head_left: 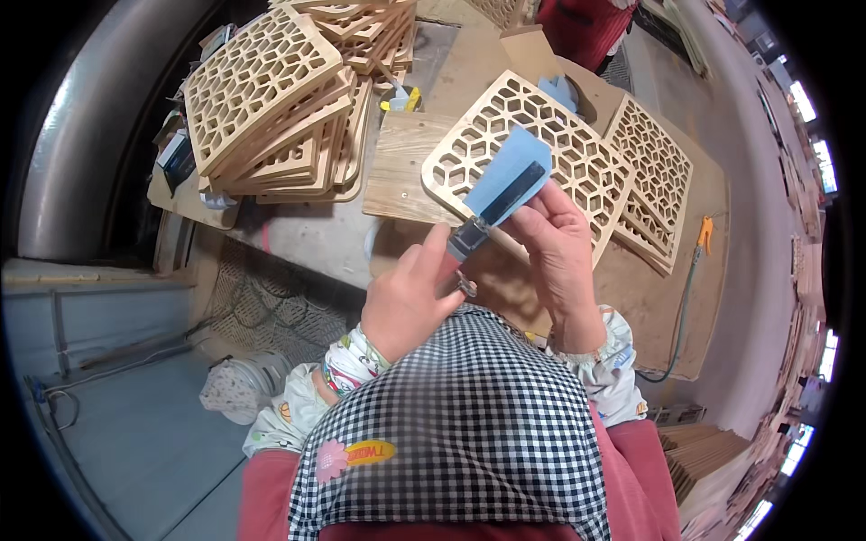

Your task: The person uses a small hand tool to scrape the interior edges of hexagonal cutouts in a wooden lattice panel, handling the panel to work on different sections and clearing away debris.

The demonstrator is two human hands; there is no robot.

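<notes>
Up in the middle, the blue sheet [507, 162] sits tilted above the near left part of a lattice panel [561, 149], with the dark arm of a tool [469, 238] lying across its face. The left hand [404, 302] has its fingers clamped round the tool's body, index finger stretched up along it, and over on the right the right hand [561, 257] has thumb and fingers closed on the sheet's near right edge. Below them, the panel lies flat, a plain board [397, 171] at its left. Out to the right, there's a shorter pile of lattice panels [651, 158], and nearer the table's [667, 311] right edge a hose [690, 284] with an orange fitting [705, 233]. Swing left and it's a tall, uneven stack of panels [262, 90], a yellow-and-grey item [401, 99] just beside it. Far side, a red bundle [586, 32]; near side, the checked apron [451, 415].
</notes>
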